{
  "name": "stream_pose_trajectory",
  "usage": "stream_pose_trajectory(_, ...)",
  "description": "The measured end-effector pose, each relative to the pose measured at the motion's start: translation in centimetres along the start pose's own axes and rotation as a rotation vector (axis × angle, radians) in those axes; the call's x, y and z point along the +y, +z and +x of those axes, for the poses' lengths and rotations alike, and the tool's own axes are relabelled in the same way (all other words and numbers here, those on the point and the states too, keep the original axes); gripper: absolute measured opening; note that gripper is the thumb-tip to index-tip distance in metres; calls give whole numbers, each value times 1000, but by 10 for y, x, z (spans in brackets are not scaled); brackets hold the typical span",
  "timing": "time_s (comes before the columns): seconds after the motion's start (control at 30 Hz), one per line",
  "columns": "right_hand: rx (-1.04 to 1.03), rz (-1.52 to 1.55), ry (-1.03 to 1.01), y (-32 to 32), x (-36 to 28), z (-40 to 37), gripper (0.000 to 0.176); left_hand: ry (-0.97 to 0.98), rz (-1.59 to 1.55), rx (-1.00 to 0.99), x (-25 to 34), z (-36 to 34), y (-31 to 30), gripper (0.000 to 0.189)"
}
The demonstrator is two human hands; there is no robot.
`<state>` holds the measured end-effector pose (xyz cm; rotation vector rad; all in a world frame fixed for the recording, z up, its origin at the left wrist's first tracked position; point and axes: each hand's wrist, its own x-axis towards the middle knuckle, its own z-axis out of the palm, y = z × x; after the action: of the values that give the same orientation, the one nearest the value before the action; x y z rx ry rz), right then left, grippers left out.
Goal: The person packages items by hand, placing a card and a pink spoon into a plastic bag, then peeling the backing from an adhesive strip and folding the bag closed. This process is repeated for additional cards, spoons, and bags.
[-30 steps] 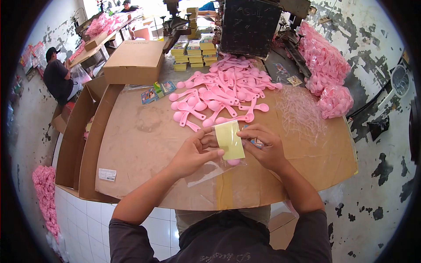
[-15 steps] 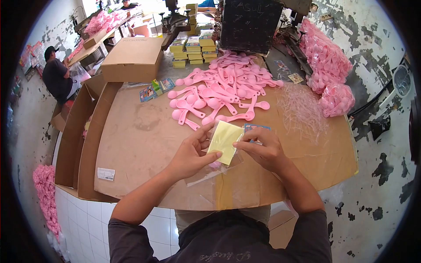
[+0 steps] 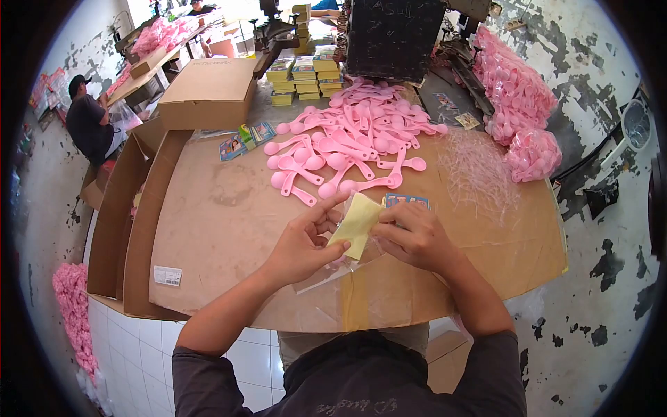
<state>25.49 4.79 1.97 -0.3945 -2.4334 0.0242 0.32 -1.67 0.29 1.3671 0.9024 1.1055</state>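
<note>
A pale yellow paper card point(image 3: 354, 226) is held over the near middle of the table, with clear plastic around its edges. My left hand point(image 3: 300, 242) grips its left side, thumb on the front face. At its right edge, the fingers of my right hand point(image 3: 417, 238) are pinched, and the card bows slightly. Below the hands lies a clear plastic bag point(image 3: 321, 283); whatever else is under the card is mostly hidden. Blue printed cards point(image 3: 408, 201) lie just behind my right hand. Beyond them spreads a heap of pink plastic measuring spoons point(image 3: 358, 135).
A closed cardboard box point(image 3: 208, 94) and a long open carton point(image 3: 139, 229) flank the left side. Stacks of yellow-edged cards point(image 3: 303, 73) stand behind the spoons. Bagged pink spoons point(image 3: 517, 97) and clear plastic strands point(image 3: 479, 174) are to the right. Another person point(image 3: 90, 121) works at far left.
The yellow card has turned and bowed, its right edge pulled in. My right hand has curled its fingers closer around that edge; my left hand has barely moved.
</note>
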Motion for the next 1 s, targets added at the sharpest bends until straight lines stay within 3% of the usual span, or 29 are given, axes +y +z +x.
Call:
stream_pose_trajectory(0.3, 63, -70, 63, 7, -2, -1, 24, -39, -90, 17, -1, 0, 2, 80)
stream_pose_trajectory(0.7, 179, -26, 148, 13, -13, 0, 37, 8, -66, 68, -5, 1, 2, 77)
stream_pose_trajectory(1.0, 172, -138, 82, 1, 1, -1, 28, 8, -79, 71, -2, 2, -1, 73)
